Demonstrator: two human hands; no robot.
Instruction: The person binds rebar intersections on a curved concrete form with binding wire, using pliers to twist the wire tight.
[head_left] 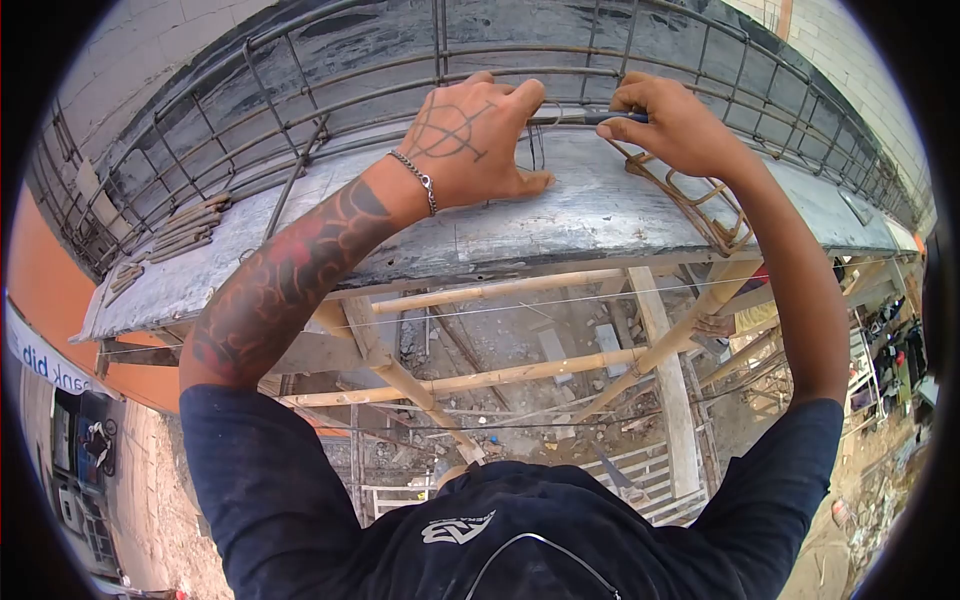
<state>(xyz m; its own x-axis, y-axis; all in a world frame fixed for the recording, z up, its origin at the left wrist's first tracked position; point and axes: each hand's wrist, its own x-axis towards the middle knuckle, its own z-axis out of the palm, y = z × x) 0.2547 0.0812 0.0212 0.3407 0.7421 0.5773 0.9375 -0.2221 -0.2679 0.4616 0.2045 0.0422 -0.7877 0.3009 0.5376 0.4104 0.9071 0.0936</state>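
My left hand (465, 135), with its back towards me, has its fingers curled over the bars of a long steel rebar cage (365, 96); the fingertips are hidden. Its thumb sticks out below, apart from the fingers. Thin tie wire (538, 150) hangs in the gap beside it. Closed around the dark blue handle of a rebar tying hook (632, 117) is my right hand (685, 128). The hook's slim metal shaft points left, towards the wire by my left hand. Below my right hand, bent rusty rebar stirrups (700, 200) lean on the grey board.
The cage runs above a grey-stained board (590, 215). Several short rebar pieces (185, 235) lie on its left part. Underneath, bamboo poles (500, 378) and a timber plank (665, 380) cross above rubble-strewn ground far below. A taut string (490, 311) passes in front.
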